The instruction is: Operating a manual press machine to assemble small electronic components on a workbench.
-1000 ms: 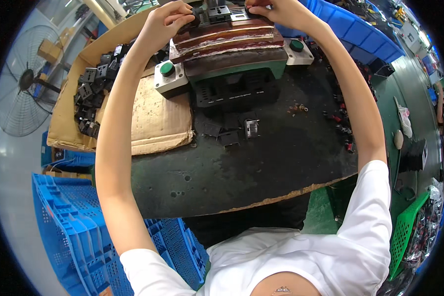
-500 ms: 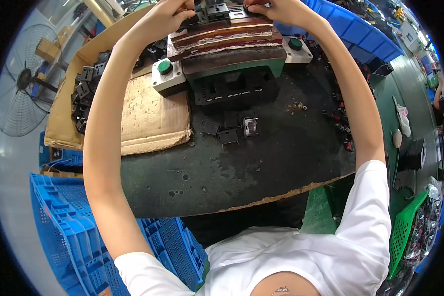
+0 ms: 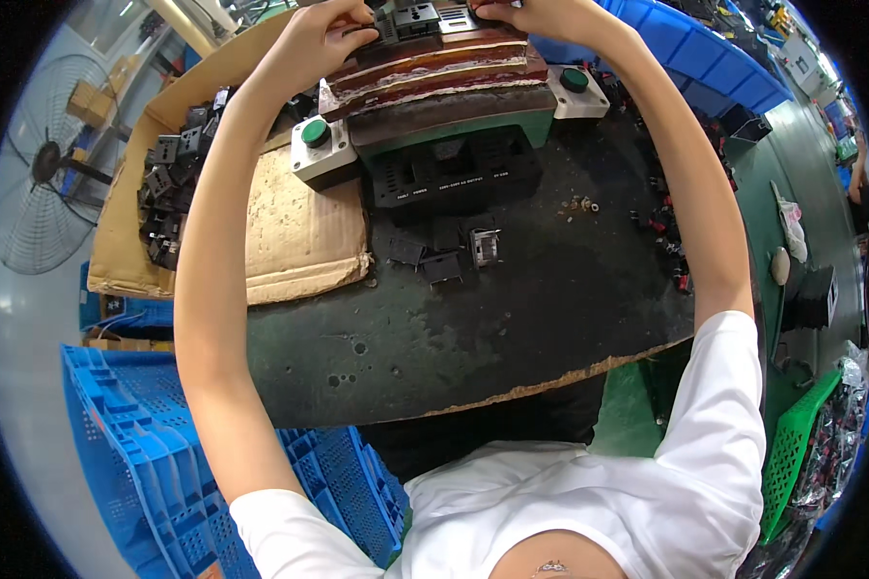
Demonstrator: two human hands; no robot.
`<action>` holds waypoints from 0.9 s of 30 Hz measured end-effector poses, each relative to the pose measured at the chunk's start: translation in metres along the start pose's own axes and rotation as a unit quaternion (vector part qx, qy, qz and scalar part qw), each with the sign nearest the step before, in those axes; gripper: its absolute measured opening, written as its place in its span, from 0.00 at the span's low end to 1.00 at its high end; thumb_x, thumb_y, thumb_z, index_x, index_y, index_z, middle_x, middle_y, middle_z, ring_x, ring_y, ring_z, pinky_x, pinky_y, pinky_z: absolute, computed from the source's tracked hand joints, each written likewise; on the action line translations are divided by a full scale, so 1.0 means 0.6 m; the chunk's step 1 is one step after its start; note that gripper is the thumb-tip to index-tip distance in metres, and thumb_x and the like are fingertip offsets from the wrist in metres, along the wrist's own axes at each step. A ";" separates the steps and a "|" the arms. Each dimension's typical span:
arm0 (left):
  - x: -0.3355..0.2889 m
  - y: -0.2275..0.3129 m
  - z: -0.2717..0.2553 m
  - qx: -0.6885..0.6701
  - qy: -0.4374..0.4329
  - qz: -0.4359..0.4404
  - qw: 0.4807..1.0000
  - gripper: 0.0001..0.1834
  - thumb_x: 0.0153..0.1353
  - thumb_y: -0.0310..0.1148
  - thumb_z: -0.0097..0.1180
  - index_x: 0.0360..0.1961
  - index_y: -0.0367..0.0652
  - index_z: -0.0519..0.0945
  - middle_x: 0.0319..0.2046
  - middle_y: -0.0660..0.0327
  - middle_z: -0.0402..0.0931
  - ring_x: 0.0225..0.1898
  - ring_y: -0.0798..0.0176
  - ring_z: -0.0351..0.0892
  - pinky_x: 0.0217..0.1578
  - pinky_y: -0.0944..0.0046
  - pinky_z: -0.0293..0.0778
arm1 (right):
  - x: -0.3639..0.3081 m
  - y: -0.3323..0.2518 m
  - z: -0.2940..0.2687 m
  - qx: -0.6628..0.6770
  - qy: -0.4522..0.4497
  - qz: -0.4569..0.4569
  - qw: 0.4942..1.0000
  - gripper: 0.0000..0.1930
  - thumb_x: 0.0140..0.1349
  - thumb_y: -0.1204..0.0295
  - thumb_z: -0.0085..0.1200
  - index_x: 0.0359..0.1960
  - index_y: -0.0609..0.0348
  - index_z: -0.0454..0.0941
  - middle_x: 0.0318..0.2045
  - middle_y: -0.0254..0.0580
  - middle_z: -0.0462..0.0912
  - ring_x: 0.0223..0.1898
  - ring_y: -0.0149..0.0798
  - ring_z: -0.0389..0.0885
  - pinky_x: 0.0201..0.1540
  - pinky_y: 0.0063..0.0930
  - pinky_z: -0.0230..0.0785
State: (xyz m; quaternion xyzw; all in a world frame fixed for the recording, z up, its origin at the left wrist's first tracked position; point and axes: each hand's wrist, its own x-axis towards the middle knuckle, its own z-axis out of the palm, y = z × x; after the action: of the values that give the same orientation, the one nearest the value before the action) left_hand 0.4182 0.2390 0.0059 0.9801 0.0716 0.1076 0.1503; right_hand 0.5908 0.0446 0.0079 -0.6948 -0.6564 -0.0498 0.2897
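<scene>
At the top edge of the view, a black plastic panel (image 3: 416, 18) with a socket block and a slotted part lies on a layered reddish-brown fixture (image 3: 434, 68). My left hand (image 3: 326, 39) is closed, its thumb and fingers pinching the panel's left end. My right hand (image 3: 536, 17) pinches near the right end, with its fingertips partly cut off by the picture's edge. Below the fixture stands a similar black panel (image 3: 454, 179) with cutouts, leaning at its front. Several small black sockets (image 3: 442, 267) lie on the dark table (image 3: 512, 338), one with metal showing (image 3: 485, 247).
Green push buttons on white boxes (image 3: 317, 145) (image 3: 574, 92) flank the fixture. A cardboard box of black parts (image 3: 169, 183) stands left, beside a cardboard sheet (image 3: 304, 232). Blue bins (image 3: 686, 48) (image 3: 126, 415), small metal pieces (image 3: 581, 205) and red-black parts (image 3: 668, 236) surround the work area.
The whole view has shifted slightly, the fixture now appearing a little further left and up. Both hands stay at the ends of the panel, with no clear change of grip.
</scene>
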 end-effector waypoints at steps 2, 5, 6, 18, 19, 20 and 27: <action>-0.006 -0.030 0.025 -0.066 0.115 0.158 0.978 0.06 0.57 0.28 0.51 0.34 0.37 0.72 0.43 0.60 0.72 0.44 0.69 0.71 0.47 0.68 0.67 | 0.002 0.001 0.002 0.011 -0.002 -0.002 1.000 0.05 0.48 0.78 0.53 0.27 0.67 0.73 0.22 0.49 0.78 0.26 0.41 0.77 0.32 0.29 0.69; -0.009 -0.026 0.032 -0.034 0.160 0.203 0.965 0.08 0.58 0.32 0.51 0.34 0.39 0.73 0.44 0.61 0.71 0.44 0.65 0.70 0.47 0.67 0.66 | -0.002 0.010 0.008 0.006 0.008 -0.011 1.000 0.05 0.48 0.78 0.53 0.26 0.67 0.73 0.22 0.49 0.78 0.26 0.41 0.77 0.31 0.29 0.68; -0.013 -0.019 0.033 0.026 0.193 0.226 0.955 0.09 0.58 0.34 0.51 0.35 0.39 0.73 0.44 0.61 0.71 0.45 0.64 0.70 0.47 0.67 0.66 | -0.004 0.013 0.012 0.010 0.014 -0.009 1.000 0.05 0.49 0.78 0.53 0.27 0.67 0.73 0.22 0.49 0.77 0.26 0.41 0.77 0.32 0.29 0.68; -0.337 0.317 -0.034 -0.295 0.310 0.117 0.896 0.09 0.59 0.32 0.46 0.27 0.38 0.74 0.17 0.64 0.70 0.15 0.71 0.65 0.20 0.71 0.59 | -0.115 0.005 0.007 -0.041 0.163 -0.051 0.984 0.08 0.58 0.72 0.49 0.34 0.65 0.74 0.32 0.36 0.77 0.34 0.30 0.75 0.41 0.23 0.68; -0.360 0.338 -0.040 -0.374 0.277 0.158 0.871 0.07 0.58 0.30 0.45 0.25 0.41 0.71 0.16 0.65 0.69 0.14 0.70 0.64 0.20 0.70 0.60 | -0.131 -0.001 0.017 0.017 0.179 -0.018 0.984 0.08 0.58 0.72 0.49 0.34 0.65 0.75 0.31 0.35 0.77 0.34 0.27 0.74 0.39 0.22 0.68; -0.384 0.359 -0.049 -0.441 0.245 0.194 0.842 0.06 0.57 0.28 0.44 0.24 0.43 0.69 0.15 0.66 0.67 0.13 0.69 0.63 0.20 0.69 0.61 | -0.145 -0.020 0.029 0.081 0.193 0.007 0.978 0.08 0.58 0.72 0.49 0.34 0.65 0.75 0.31 0.34 0.77 0.33 0.25 0.73 0.37 0.21 0.68; -0.436 0.410 -0.086 -0.567 0.156 0.343 0.733 0.05 0.54 0.24 0.42 0.24 0.48 0.66 0.14 0.67 0.65 0.11 0.68 0.61 0.20 0.67 0.62 | -0.185 -0.059 0.058 0.108 0.174 0.125 0.971 0.09 0.57 0.71 0.49 0.31 0.66 0.76 0.30 0.35 0.77 0.31 0.25 0.74 0.33 0.18 0.66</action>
State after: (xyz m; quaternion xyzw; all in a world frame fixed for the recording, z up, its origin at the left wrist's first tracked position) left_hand 0.1802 -0.0241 0.0805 0.6409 -0.3211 0.3238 0.6175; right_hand 0.5321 -0.0382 -0.0590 -0.7168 -0.5055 -0.0621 0.4762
